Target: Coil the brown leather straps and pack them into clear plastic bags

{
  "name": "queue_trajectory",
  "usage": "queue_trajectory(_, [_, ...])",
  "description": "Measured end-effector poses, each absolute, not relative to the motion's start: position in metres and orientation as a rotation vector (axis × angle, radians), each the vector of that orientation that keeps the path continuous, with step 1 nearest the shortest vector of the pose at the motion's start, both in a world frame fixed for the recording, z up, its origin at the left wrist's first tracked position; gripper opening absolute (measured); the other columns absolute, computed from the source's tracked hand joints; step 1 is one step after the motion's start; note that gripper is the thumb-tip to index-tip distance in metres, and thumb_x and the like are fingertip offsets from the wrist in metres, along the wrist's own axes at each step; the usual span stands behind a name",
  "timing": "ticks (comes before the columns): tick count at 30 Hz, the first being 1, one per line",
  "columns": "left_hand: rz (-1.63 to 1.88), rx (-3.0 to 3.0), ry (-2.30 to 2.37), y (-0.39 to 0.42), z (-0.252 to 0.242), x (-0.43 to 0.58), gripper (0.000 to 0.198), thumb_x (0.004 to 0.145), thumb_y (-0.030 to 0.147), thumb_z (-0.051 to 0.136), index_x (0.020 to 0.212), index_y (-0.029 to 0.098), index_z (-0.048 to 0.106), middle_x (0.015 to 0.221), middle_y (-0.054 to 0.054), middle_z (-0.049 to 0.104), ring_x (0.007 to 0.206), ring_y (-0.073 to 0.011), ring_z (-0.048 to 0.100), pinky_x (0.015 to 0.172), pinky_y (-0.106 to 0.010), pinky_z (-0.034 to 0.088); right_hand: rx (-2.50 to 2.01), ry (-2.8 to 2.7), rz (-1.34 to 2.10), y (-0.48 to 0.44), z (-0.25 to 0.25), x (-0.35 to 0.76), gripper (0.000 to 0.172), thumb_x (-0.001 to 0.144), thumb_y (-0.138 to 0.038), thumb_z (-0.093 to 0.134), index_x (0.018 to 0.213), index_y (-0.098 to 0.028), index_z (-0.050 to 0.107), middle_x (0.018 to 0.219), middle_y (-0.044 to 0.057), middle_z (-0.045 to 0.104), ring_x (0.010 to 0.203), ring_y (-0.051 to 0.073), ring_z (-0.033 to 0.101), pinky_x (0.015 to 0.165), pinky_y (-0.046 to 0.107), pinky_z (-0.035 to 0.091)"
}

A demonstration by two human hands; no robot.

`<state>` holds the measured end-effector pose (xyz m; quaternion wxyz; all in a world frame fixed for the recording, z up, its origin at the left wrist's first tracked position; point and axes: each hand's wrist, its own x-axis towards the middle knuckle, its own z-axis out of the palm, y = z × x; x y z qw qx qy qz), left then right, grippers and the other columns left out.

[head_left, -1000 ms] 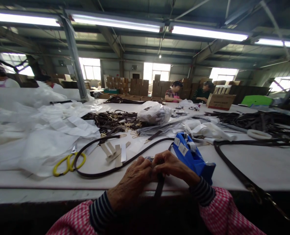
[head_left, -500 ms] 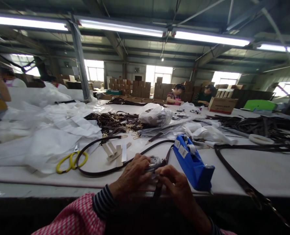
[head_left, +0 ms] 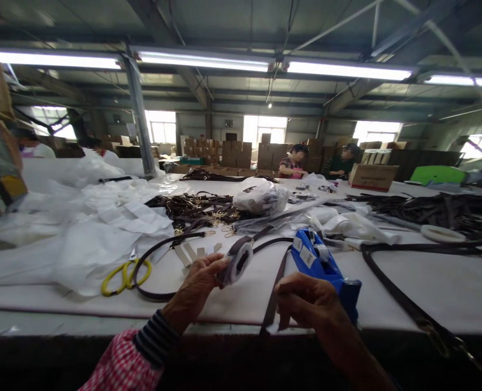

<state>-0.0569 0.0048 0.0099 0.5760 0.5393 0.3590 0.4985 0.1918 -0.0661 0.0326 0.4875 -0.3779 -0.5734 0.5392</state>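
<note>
My left hand (head_left: 198,282) is closed on a dark strap coil (head_left: 236,262), which has pale, clear-looking wrapping around it and is raised just above the table. Off to the right, my right hand (head_left: 306,301) has its thumb and fingers pinched together. A small white piece (head_left: 272,327) shows below those fingertips, and a dark strap (head_left: 277,296) runs down beside them over the table edge. What the pinch holds is hidden. Just behind my right hand stands a blue tape dispenser (head_left: 316,258). Several beige strips (head_left: 188,252) lie beyond my left hand.
Yellow-handled scissors (head_left: 124,276) lie at left, near white wrapping sheets (head_left: 98,233). Piles of dark straps with metal clasps (head_left: 192,209), a plastic bundle (head_left: 259,196) and a white roll (head_left: 442,233) lie farther back. A long strap (head_left: 391,288) hangs over the right edge. Co-workers sit across.
My hands, together over the coil before, are now apart. The left has lifted the coil and turned its open side toward me; the right has moved right and down.
</note>
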Motion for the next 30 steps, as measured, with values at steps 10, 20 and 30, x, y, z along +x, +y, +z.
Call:
queue_trajectory(10, [0.997, 1.311, 0.783, -0.015, 0.029, -0.049, 0.036, 0.083, 0.047, 0.08, 0.086, 0.011, 0.073, 0.074, -0.006, 0.071, 0.062, -0.0121, 0.054, 0.06, -0.023, 0.038, -0.92, -1.329, 1.17, -0.031, 0.02, 0.14, 0.037, 0.074, -0.027, 0.075, 0.087, -0.025, 0.04, 0.055, -0.012, 0.052, 0.048, 0.008, 0.04, 0.047, 0.019, 0.028])
queue_trajectory(20, [1.088, 1.436, 0.892, -0.012, 0.032, -0.042, 0.032, 0.084, 0.045, 0.075, 0.081, 0.013, 0.071, 0.067, -0.001, 0.067, 0.059, -0.0118, 0.051, 0.058, -0.024, 0.035, -0.923, -1.347, 1.244, -0.043, -0.006, 0.146, 0.034, 0.079, -0.032, 0.077, 0.088, -0.024, 0.045, 0.066, -0.004, 0.067, 0.058, 0.014, 0.062, 0.053, 0.022, 0.043])
queue_trajectory(30, [0.978, 1.473, 0.92, -0.01, 0.025, -0.03, 0.033, 0.081, 0.047, 0.075, 0.082, 0.015, 0.069, 0.068, -0.001, 0.066, 0.059, -0.0134, 0.052, 0.057, -0.026, 0.036, -0.851, -1.296, 1.194, -0.034, -0.007, 0.158, 0.032, 0.081, -0.046, 0.08, 0.082, -0.018, 0.064, 0.065, -0.004, 0.06, 0.045, 0.007, 0.044, 0.04, 0.018, 0.031])
